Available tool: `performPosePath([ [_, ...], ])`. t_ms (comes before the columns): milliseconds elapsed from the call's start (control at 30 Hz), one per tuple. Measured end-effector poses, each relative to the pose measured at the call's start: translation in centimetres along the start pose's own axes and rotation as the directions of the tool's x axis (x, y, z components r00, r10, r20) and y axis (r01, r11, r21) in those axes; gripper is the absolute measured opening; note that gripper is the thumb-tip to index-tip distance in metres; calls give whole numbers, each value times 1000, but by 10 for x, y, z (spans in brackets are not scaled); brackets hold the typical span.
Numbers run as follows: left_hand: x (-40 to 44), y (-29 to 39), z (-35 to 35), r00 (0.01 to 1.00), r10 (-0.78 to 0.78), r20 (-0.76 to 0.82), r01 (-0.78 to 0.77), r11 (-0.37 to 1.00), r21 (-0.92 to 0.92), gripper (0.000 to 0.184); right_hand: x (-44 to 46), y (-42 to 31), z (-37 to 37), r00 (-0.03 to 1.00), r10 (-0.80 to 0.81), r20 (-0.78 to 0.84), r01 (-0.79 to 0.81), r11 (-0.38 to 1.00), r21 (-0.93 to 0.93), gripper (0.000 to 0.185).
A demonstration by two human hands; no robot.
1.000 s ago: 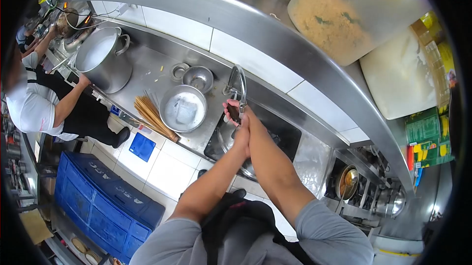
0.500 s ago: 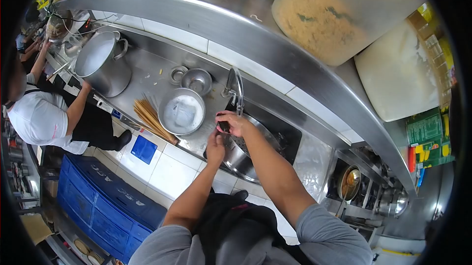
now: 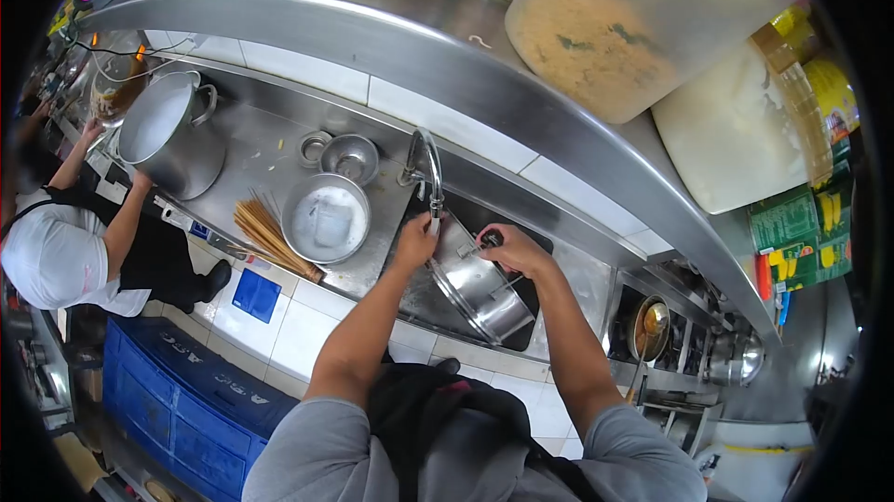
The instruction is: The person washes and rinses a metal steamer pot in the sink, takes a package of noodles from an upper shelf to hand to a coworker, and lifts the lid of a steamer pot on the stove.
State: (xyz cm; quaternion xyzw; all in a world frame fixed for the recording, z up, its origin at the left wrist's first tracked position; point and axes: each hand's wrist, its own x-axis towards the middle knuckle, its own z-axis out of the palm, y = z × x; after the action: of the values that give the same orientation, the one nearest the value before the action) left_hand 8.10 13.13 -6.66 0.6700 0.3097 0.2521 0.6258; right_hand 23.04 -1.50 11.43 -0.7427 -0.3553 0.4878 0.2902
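Observation:
A shiny metal pot (image 3: 477, 290) lies tilted in the dark sink (image 3: 410, 292), its side turned up. My left hand (image 3: 415, 243) is closed at the pot's upper left edge, right beside the tip of the faucet (image 3: 430, 159); part of its fingers is hidden. Between the fingers of my right hand (image 3: 521, 252) is a small dark scrubber-like pad (image 3: 490, 238), held against the pot's side near a handle. Left of the sink stands a metal pot of whitish, foamy liquid (image 3: 326, 223).
Two small metal bowls (image 3: 350, 159) and a bundle of wooden sticks (image 3: 265, 230) sit on the counter. A co-worker (image 3: 70, 241) stands left, by a tall stockpot (image 3: 172, 143). A metal shelf (image 3: 391, 22) with tubs crosses above; a pan (image 3: 649, 325) is at right.
My hands have come apart: the right moved right with the dark pad, and the left went up beside the faucet tip. The pot in the sink has been tilted, showing its side.

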Motion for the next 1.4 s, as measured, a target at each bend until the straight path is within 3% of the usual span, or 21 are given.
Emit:
performPosePath([
  [133, 25, -23, -10, 946, 313, -86, -274, 913, 303, 33, -42, 14, -34, 979, -88, 186, 74, 994, 79, 29],
  [200, 20, -16, -9, 979, -203, -11, 187, 875, 447, 39, -50, 33, -43, 981, -88, 172, 78, 995, 64, 30],
  [267, -39, 53, 9, 998, -53, -40, 66, 860, 506, 41, -54, 52, -46, 982, -166, 88, 166, 986, 14, 29],
  [333, -74, 76, 26, 813, 582, -29, -439, 644, 627, 42, -58, 70, -52, 966, -253, 45, 254, 967, -28, 28],
  [367, -71, 59, 23, 817, 577, -17, -443, 645, 623, 42, -64, 80, -52, 940, -341, 7, 340, 937, -78, 28],
  [433, -43, 4, 6, 978, 207, 9, -191, 887, 420, 47, -76, 91, -52, 952, -305, -4, 304, 949, -79, 28],
  [467, -26, -5, -2, 978, 207, 19, -195, 886, 421, 47, -80, 94, -50, 961, -276, -8, 274, 958, -88, 28],
  [533, -1, -7, -11, 953, -248, 173, 139, 868, 477, 52, -90, 98, -43, 975, -221, -15, 220, 974, -59, 28],
  [567, -8, -2, 3, 953, -248, 173, 140, 868, 476, 52, -92, 98, -42, 985, -174, -15, 173, 984, -37, 29],
  [667, -77, 60, 68, 934, 345, -91, -190, 698, 690, 55, -96, 104, -36, 964, -262, -52, 258, 964, -66, 30],
  [733, -121, 94, 62, 922, 377, 94, -299, 532, 792, 58, -101, 107, -33, 965, -256, -63, 252, 966, -55, 30],
  [800, -132, 61, 43, 749, 547, 375, -658, 543, 522, 52, -103, 112, -31, 965, -249, -78, 246, 968, -43, 30],
  [833, -118, 47, 23, 763, 571, 303, -627, 537, 564, 43, -101, 117, -30, 962, -263, -68, 261, 965, -32, 31],
  [900, -69, -36, -1, 949, 307, -68, -268, 902, 338, 36, -109, 125, -22, 962, -268, -57, 268, 963, -11, 33],
  [967, -39, -28, -24, 979, 204, 12, -194, 914, 357, 31, -110, 126, -26, 966, -252, -57, 252, 968, -17, 35],
  [1067, -9, 10, -6, 975, 207, 77, -220, 948, 230, 26, -106, 135, -27, 972, -223, -66, 225, 974, 15, 36],
  [1133, 11, 9, 16, 709, 676, 201, -699, 634, 331, 33, -104, 145, -30, 979, -200, -29, 201, 978, 48, 37],
  [1167, 14, 6, 17, 709, 676, 200, -699, 635, 330, 33, -103, 149, -32, 983, -183, -5, 183, 983, 23, 39],
  [1233, 20, 13, 19, 968, 21, 252, -165, 809, 564, 48, -104, 146, -34, 985, -170, 14, 170, 985, -14, 41],
  [1333, 11, 42, 24, 957, -2, 289, -158, 832, 532, 60, -117, 129, -28, 978, -207, -18, 205, 976, -69, 53],
  [1400, 17, 37, 48, 934, 70, 351, -291, 719, 631, 57, -131, 107, -25, 945, -244, -217, 194, 954, -227, 64],
])
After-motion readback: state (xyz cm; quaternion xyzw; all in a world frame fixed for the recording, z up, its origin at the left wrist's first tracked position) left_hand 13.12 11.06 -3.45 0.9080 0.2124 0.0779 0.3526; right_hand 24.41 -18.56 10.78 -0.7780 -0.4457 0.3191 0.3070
